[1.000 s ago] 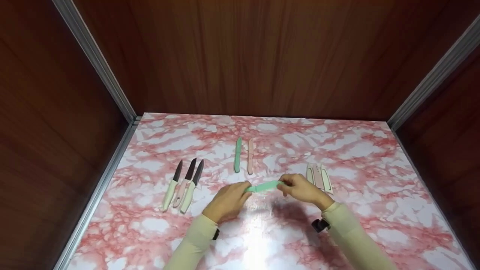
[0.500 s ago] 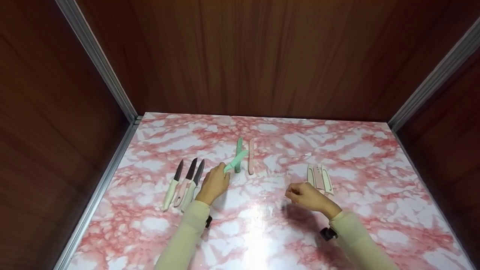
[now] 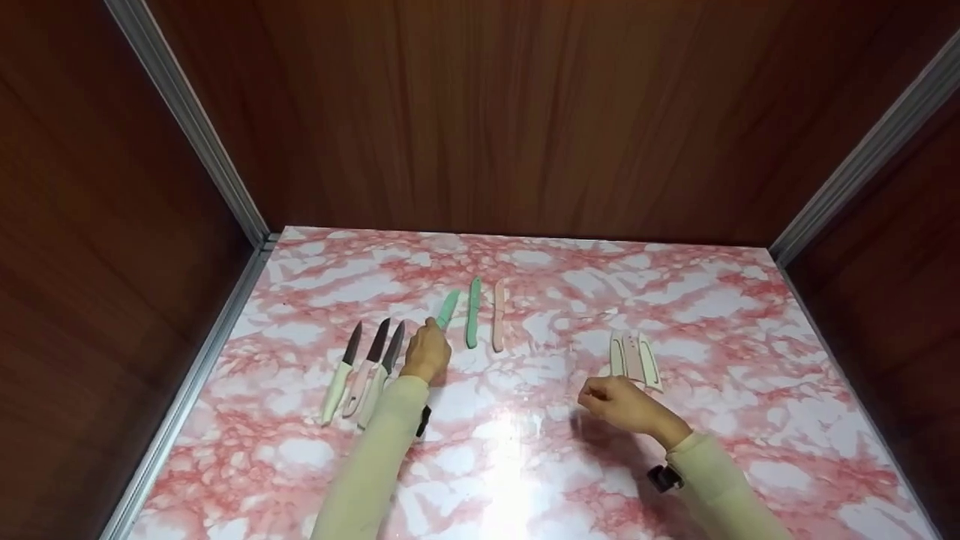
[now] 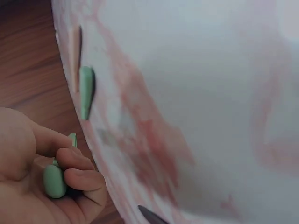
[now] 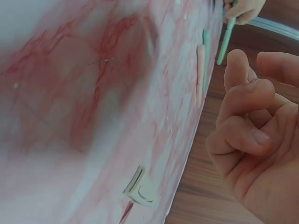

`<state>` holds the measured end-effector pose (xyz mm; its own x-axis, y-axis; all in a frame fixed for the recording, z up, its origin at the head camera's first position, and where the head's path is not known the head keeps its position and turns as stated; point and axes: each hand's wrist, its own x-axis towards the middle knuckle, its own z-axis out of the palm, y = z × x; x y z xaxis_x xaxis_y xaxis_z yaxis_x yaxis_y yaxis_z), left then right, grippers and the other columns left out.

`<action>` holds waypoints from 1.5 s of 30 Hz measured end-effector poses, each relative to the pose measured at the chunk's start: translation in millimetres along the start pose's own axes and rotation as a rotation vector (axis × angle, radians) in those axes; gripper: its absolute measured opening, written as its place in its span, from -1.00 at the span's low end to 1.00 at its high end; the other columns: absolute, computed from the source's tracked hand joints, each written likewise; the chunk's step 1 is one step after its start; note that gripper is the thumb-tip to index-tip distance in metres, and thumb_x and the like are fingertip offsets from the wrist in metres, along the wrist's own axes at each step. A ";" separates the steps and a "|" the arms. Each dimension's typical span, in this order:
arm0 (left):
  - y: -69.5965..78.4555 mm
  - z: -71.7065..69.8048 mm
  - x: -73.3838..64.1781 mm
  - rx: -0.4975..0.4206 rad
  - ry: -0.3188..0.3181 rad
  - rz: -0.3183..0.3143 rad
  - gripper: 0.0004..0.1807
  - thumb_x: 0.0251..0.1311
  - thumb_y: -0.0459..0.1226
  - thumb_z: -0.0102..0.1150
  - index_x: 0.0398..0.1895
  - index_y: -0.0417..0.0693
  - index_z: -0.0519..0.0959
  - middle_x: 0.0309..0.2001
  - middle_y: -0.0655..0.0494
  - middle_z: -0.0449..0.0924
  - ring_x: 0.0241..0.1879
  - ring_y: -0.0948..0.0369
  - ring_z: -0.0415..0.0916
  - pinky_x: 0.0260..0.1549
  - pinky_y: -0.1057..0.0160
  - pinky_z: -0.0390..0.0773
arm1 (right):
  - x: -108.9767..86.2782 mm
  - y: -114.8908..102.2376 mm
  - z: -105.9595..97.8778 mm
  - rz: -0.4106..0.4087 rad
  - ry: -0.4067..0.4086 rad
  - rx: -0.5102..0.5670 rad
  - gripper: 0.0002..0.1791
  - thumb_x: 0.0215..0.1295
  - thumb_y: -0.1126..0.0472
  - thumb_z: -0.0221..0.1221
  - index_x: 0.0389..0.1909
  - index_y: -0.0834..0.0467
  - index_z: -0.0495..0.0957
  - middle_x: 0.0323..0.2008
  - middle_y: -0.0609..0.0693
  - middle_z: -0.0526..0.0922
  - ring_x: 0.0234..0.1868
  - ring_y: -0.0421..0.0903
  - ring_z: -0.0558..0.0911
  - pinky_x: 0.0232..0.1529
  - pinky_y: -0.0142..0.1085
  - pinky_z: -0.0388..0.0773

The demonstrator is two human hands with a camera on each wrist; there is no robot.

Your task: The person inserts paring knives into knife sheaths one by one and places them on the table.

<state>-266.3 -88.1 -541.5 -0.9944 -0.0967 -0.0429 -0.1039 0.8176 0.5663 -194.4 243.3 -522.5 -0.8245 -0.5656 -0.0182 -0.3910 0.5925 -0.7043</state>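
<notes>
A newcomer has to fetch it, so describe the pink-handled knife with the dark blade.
On the red-and-white marbled table, find the left hand. In the head view, three dark-bladed knives lie side by side to its left. The pink-handled knife is the middle one; the cream-handled knives flank it.

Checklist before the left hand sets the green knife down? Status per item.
1. Left hand gripping held green knife: ok.
2. Its cover fully seated: cannot tell, too small.
3. Lined up with the second green knife and pink sheathed knife: not ok, angled.
4. Right hand free: ok, holds nothing.
5. Left sleeve clear of three bare knives: cannot tell, overlaps one handle.
</notes>
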 end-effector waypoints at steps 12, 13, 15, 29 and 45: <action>-3.2 11.2 15.1 0.041 -0.047 -0.104 -0.71 0.36 -0.28 -0.10 -0.01 -0.35 0.37 -0.19 -0.27 0.56 -0.20 -0.14 0.56 -0.23 -0.04 0.52 | -6.9 5.6 -0.6 0.009 0.007 0.004 -0.82 0.36 0.28 0.07 -0.43 0.19 0.56 -0.65 -0.20 0.36 -0.62 -0.32 0.31 -0.49 -0.38 0.33; -3.1 11.2 15.7 0.044 -0.050 -0.106 -0.70 0.38 -0.26 -0.11 0.00 -0.35 0.37 -0.18 -0.27 0.56 -0.20 -0.14 0.56 -0.23 -0.04 0.52 | -7.2 5.6 -0.7 0.005 0.008 0.003 -0.82 0.36 0.29 0.07 -0.42 0.19 0.56 -0.64 -0.20 0.36 -0.62 -0.32 0.31 -0.48 -0.38 0.33; -3.0 11.0 16.9 0.045 -0.049 -0.107 -0.68 0.40 -0.22 -0.11 0.00 -0.34 0.38 -0.18 -0.27 0.57 -0.19 -0.14 0.56 -0.23 -0.04 0.52 | -7.9 5.4 -1.1 -0.003 0.011 0.000 -0.82 0.36 0.29 0.07 -0.42 0.19 0.57 -0.63 -0.21 0.37 -0.61 -0.32 0.31 -0.48 -0.38 0.33; -2.2 12.4 26.4 0.052 -0.026 -0.052 -0.64 0.15 -0.36 0.07 0.00 -0.38 0.42 -0.10 -0.27 0.48 -0.10 -0.16 0.50 -0.13 -0.04 0.48 | -13.2 5.9 -4.0 -0.009 -0.011 0.008 -0.81 0.38 0.29 0.05 -0.41 0.20 0.57 -0.64 -0.21 0.38 -0.66 -0.34 0.28 -0.56 -0.39 0.31; 7.6 17.1 34.0 0.157 -0.017 -0.110 -0.72 0.24 -0.33 0.07 -0.03 -0.28 0.50 -0.06 -0.23 0.50 -0.10 -0.16 0.51 -0.22 -0.08 0.52 | -18.0 7.8 -8.4 -0.002 0.002 -0.008 -0.81 0.38 0.27 0.06 -0.41 0.17 0.58 -0.63 -0.20 0.42 -0.65 -0.33 0.33 -0.54 -0.39 0.34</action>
<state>-301.2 -75.5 -552.7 -0.9768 -0.1824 -0.1122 -0.2130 0.8811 0.4223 -186.0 262.9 -521.7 -0.8243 -0.5659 -0.0152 -0.3962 0.5959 -0.6985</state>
